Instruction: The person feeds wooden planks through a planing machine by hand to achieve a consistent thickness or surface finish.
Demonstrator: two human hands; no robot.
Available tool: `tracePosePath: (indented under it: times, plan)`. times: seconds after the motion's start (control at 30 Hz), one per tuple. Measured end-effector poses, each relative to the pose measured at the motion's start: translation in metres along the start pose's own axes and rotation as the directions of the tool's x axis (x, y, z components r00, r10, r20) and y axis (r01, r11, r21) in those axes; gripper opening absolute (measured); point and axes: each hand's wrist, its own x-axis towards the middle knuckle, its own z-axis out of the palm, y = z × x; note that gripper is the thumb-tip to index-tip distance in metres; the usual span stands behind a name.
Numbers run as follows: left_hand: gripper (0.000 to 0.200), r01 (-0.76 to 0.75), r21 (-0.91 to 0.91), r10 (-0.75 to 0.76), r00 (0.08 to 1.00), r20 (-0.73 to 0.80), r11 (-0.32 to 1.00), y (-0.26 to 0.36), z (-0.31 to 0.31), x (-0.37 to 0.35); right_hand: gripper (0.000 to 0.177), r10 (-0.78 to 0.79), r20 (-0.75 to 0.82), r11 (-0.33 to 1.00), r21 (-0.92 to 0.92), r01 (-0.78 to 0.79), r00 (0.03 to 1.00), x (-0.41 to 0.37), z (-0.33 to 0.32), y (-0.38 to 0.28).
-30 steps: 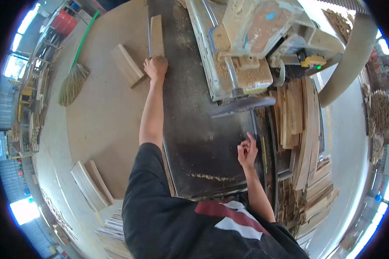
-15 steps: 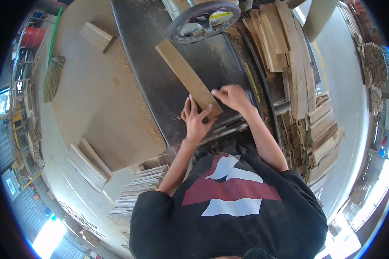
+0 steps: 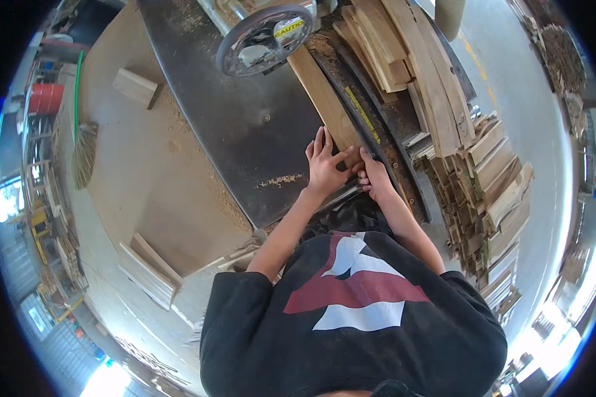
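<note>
A flat wooden board (image 3: 330, 104) lies lengthwise on the dark metal saw table (image 3: 238, 126), alongside the fence (image 3: 359, 119). Its far end reaches up beside a round clear guard (image 3: 266, 41) with a yellow caution label. My left hand (image 3: 326, 167) grips the near part of the board, fingers along its left edge and thumb across the top. At the board's near right corner, my right hand (image 3: 376, 176) is closed on its end, thumb up and fingers curled. The blade is not visible.
Long planks (image 3: 430, 79) are stacked right of the fence, with more piled offcuts (image 3: 496, 165) below. On the brown side surface lie a wood block (image 3: 136, 88) and sawdust. A green-handled broom (image 3: 85, 155) stands at the left, near a red drum (image 3: 45, 99).
The board has moved right, from lying aslant mid-table to lying along the fence. Both hands moved with it, and my right hand now grips its near end. The camera view has shifted.
</note>
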Motion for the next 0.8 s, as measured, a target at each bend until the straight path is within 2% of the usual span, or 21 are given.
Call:
tracePosePath:
  times: [0.07,0.13,0.23,0.33,0.47,0.53,0.8]
  plan:
    - [0.049,-0.020,0.013,0.020,1.000,0.002,1.000,0.002,0.008,0.004,0.057,-0.003,-0.008,0.998,0.060,0.004,1.000,-0.001,0.000,0.001]
    - [0.051,-0.037,0.022,0.037,0.999,0.000,0.999,0.001,0.013,0.008,0.056,0.011,-0.095,0.998,0.066,-0.004,0.995,-0.004,0.002,0.001]
    - [0.053,-0.026,0.032,0.027,1.000,-0.011,0.999,0.002,0.016,0.010,0.053,-0.043,-0.038,0.993,0.110,0.047,0.998,0.000,-0.001,0.007]
    - [0.053,0.007,-0.018,-0.007,1.000,0.017,1.000,0.001,0.013,0.012,0.052,-0.105,-0.072,0.989,0.094,0.112,0.992,0.009,0.001,0.015]
    - [0.051,-0.017,-0.055,0.018,1.000,0.013,0.998,-0.009,0.008,0.023,0.050,-0.095,-0.132,0.989,0.097,0.108,0.987,0.012,0.014,0.004]
    - [0.049,-0.008,-0.096,0.008,1.000,-0.001,0.995,-0.018,0.007,0.035,0.049,-0.100,-0.073,0.984,0.140,0.110,0.992,0.017,0.023,-0.008]
    - [0.050,-0.045,-0.029,0.045,0.999,-0.002,0.999,-0.056,-0.009,0.078,0.048,-0.138,-0.059,0.978,0.150,0.146,0.989,0.036,0.064,-0.050]
